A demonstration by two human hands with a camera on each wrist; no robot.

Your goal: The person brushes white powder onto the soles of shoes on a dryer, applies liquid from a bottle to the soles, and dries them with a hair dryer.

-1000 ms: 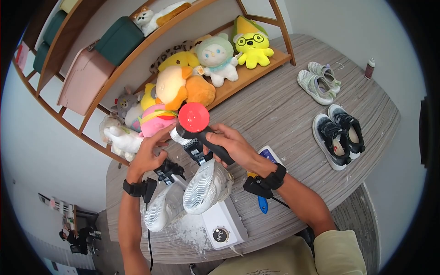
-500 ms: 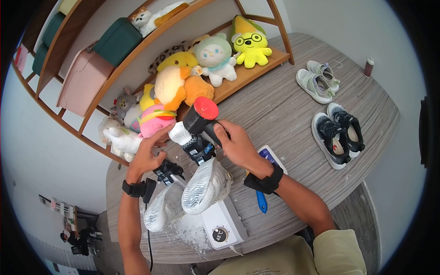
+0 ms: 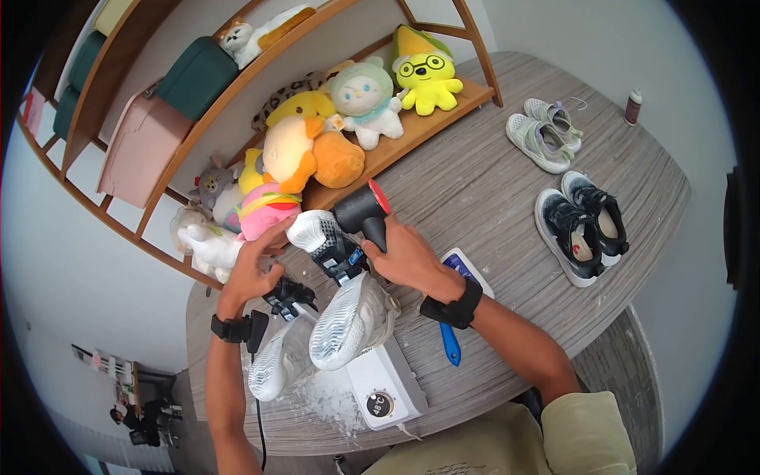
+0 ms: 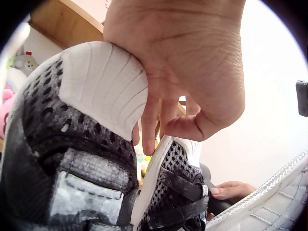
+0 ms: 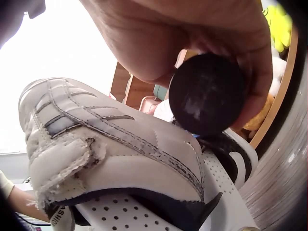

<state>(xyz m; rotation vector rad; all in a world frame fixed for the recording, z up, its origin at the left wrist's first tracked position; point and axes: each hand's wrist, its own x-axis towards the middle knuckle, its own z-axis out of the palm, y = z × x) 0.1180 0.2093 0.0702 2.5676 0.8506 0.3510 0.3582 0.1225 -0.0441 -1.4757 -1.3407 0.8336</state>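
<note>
My right hand (image 3: 408, 253) grips the handle of a black hair dryer (image 3: 358, 212) whose red back end faces away to the right; the dryer's body is beside the white toe of a black mesh shoe (image 3: 332, 247). In the right wrist view the round end of the handle (image 5: 207, 94) shows below the palm. My left hand (image 3: 252, 271) reaches past the other black shoe (image 4: 91, 144), fingers extended and thumb bent, close by both shoes' toes. White shoes (image 3: 342, 323) stand with soles toward me on a white shoe dryer (image 3: 384, 380) reading 48°C.
White flakes (image 3: 332, 404) lie near the dryer. A blue-handled brush (image 3: 450, 346) rests right of it. Black sneakers (image 3: 582, 229), pale sneakers (image 3: 545, 134) and a small bottle (image 3: 632, 107) stand farther right. A wooden shelf (image 3: 412, 146) with plush toys borders the table's back.
My right hand has swung the hair dryer to the right, turning its red end from facing me to facing right. The left hand has stayed nearly in place.
</note>
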